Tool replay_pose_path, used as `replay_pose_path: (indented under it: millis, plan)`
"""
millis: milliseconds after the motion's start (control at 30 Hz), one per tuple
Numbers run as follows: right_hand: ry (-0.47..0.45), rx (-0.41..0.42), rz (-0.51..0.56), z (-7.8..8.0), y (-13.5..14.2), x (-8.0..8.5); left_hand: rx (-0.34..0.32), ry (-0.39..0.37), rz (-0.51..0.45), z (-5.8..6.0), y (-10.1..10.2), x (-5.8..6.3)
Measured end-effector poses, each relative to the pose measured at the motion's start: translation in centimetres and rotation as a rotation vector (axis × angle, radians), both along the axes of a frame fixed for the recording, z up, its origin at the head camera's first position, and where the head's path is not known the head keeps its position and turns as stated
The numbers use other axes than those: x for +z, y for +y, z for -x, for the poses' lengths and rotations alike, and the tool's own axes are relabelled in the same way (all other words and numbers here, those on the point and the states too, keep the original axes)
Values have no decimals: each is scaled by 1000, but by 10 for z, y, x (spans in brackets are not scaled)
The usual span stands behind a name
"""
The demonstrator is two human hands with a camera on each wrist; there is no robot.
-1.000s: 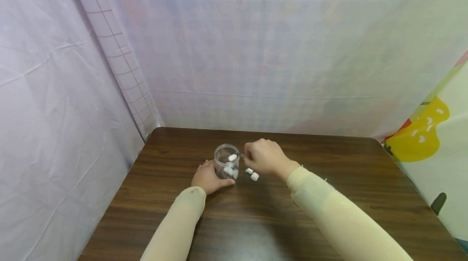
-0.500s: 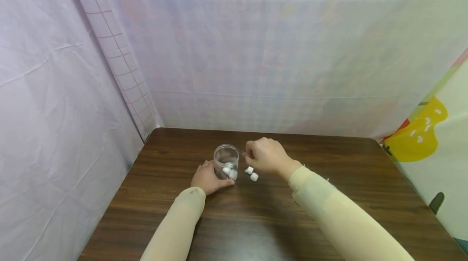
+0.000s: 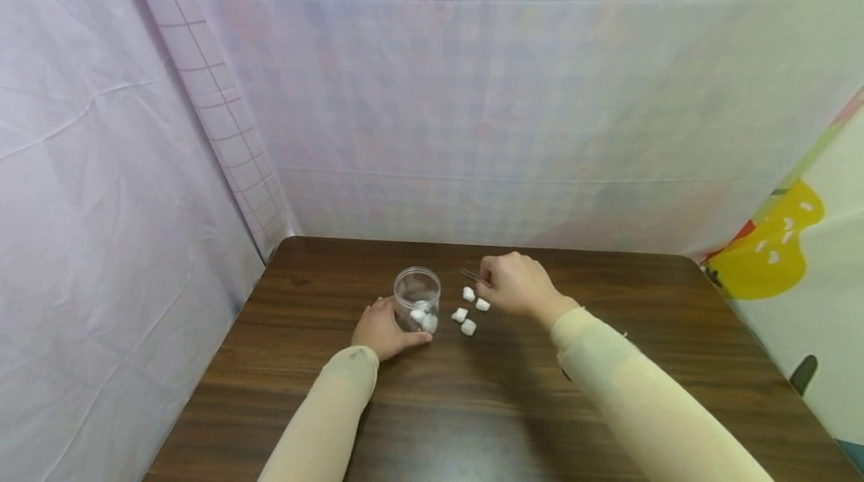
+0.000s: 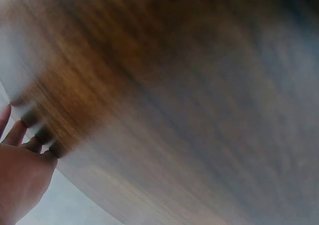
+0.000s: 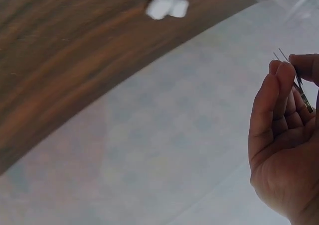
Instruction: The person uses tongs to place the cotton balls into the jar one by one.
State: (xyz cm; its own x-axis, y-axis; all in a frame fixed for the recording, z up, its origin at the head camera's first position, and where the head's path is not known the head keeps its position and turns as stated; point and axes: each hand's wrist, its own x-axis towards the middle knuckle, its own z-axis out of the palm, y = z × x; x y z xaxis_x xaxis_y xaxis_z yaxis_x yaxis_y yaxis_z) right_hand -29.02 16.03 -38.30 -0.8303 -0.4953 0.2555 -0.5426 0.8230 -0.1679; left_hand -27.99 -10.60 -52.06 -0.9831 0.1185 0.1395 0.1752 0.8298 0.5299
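Observation:
A clear, lidless jar point(image 3: 416, 288) stands upright on the brown table, with white cotton balls point(image 3: 424, 320) at its bottom. My left hand point(image 3: 385, 328) holds the jar low on its left side, thumb across the front; in the left wrist view, fingers of that hand point(image 4: 25, 170) show at the left edge. Thin metal tweezers point(image 3: 472, 276) are pinched in my right hand point(image 3: 514, 283), to the right of the jar. In the right wrist view, the tweezers' prongs point(image 5: 280, 54) stand apart with nothing between them. Several loose cotton balls point(image 3: 469, 327) lie between the jar and my right hand.
The dark wood-grain table point(image 3: 304, 407) ends at a far edge against a pale patterned curtain point(image 3: 472, 92). White cloth point(image 3: 101, 242) hangs along the left. On the right side hangs another cloth point(image 3: 830, 302) with a yellow print.
The cotton ball in the tweezers was let go into the jar. My right hand moved right with the tweezers, uncovering more loose cotton balls. My left hand stayed at the jar.

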Motion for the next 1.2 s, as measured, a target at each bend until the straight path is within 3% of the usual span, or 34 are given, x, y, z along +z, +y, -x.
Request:
replay_pose_path:
  millis: [500, 933, 1200]
  plan:
    - [-158, -168, -42, 17, 51, -48, 3, -9, -7, -1, -1, -1]
    - [-214, -188, -33, 21, 57, -65, -1, 2, -1, 1, -1, -4]
    - [-234, -182, -23, 21, 53, -67, -1, -5, -12, 0, -1, -1]
